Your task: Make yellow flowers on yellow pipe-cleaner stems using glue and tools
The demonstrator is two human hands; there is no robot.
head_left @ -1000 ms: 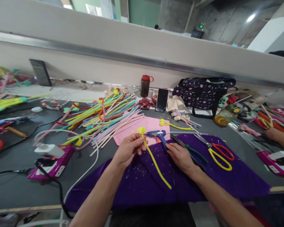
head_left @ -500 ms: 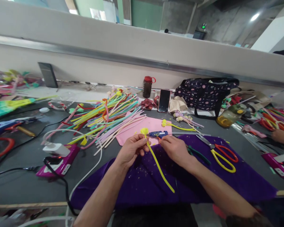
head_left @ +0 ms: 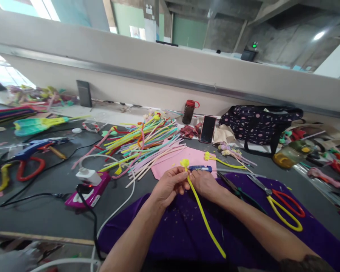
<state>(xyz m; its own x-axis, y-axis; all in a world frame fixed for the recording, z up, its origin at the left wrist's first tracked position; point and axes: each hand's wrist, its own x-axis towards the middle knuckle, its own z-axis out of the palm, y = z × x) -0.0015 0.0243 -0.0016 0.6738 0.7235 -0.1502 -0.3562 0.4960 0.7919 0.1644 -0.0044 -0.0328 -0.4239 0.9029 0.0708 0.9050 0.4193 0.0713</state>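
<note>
My left hand [head_left: 172,185] pinches a yellow pipe cleaner [head_left: 204,219] just beneath the small yellow fuzzy flower [head_left: 184,163] at its top. The long stem hangs down to the right over the purple cloth. My right hand [head_left: 206,185] is closed around the lower part of a small blue glue gun [head_left: 201,168]; its fingertips and the grip are largely hidden. The gun's nozzle points left, close to the base of the flower. Both hands are close together in front of a pink sheet [head_left: 167,166], where another yellow flower [head_left: 206,155] lies with its stem to the right.
Scissors [head_left: 286,215] with red and yellow handles and dark green-handled pliers [head_left: 240,192] lie right, on the purple cloth [head_left: 158,234]. Several pipe cleaners [head_left: 141,147] are heaped at centre-left. A magenta power strip [head_left: 102,192] with cables stands left; a bottle [head_left: 189,112] and phone [head_left: 208,129] stand behind.
My view has turned a little left, so the bench appears shifted right. My right hand has moved left against the glue gun, nearer my left hand, covering its orange trigger. My left hand keeps its pinch.
</note>
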